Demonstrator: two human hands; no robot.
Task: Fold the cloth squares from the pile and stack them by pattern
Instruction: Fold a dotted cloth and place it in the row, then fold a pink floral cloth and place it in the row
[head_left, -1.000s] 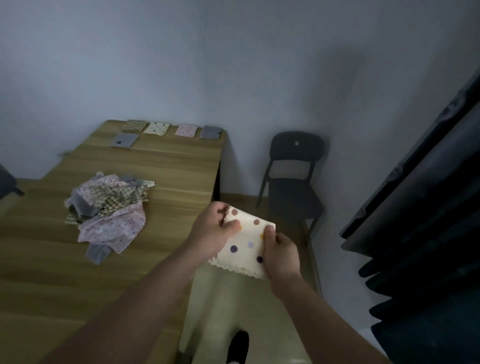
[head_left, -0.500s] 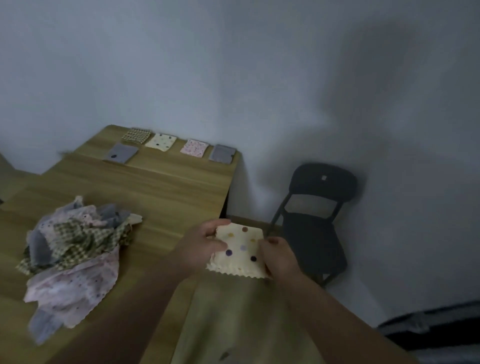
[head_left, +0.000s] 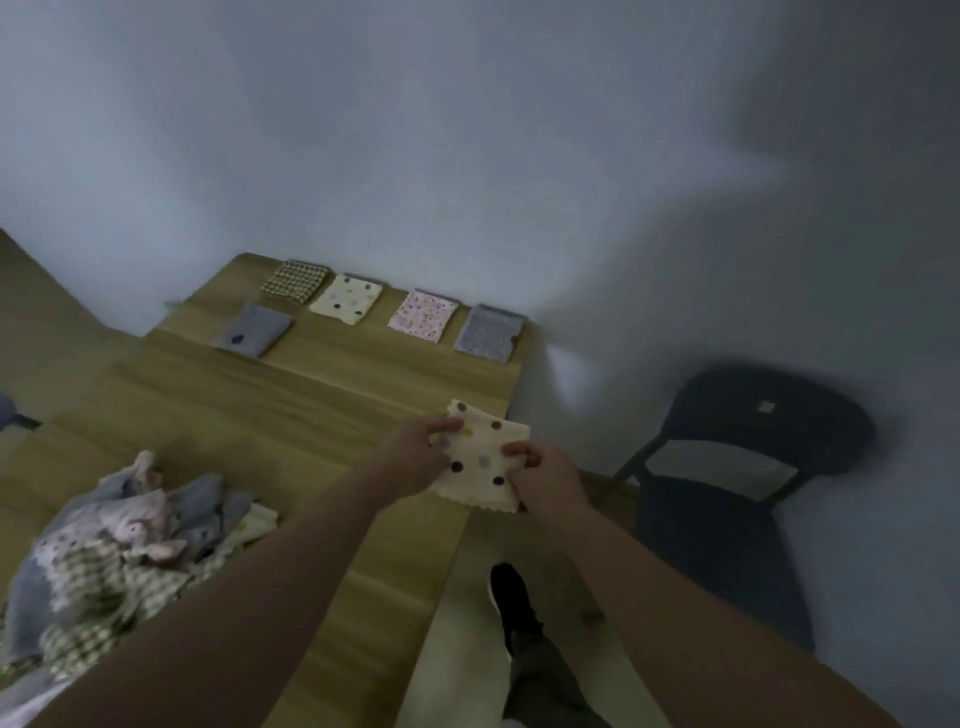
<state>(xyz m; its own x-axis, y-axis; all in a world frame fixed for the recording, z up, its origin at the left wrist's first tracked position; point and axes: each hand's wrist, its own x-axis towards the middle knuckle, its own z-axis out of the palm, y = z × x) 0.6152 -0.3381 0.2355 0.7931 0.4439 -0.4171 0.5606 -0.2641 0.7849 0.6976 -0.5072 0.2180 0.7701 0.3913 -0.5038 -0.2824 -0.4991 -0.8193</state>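
**A:** What lay at the lower left of the frame?

**B:** A loose pile of crumpled cloth squares, grey, pink and green-checked, on the pale wooden table.

**A:** And higher up?

**B:** Five folded pieces lay near the table's far edge, by the wall. Leftmost was a plain grey folded cloth with one dark spot, lying a little lower in the frame than the others. Then came a green-checked folded cloth, a cream dotted folded cloth, a pink flowered folded cloth and a grey-lilac patterned folded cloth at the corner, each apart from its neighbour.

**A:** The hands?

**B:** Mid-frame. The left hand pinched the left edge of a cream cloth square with coloured dots between thumb and curled fingers, and the right hand gripped its right edge likewise. The square was over the table's right edge (its lower border was zigzag-cut), well apart from the pile.

**A:** Further right?

**B:** A black shoe showed on the floor below the hands. A black plastic chair stood by the grey wall.
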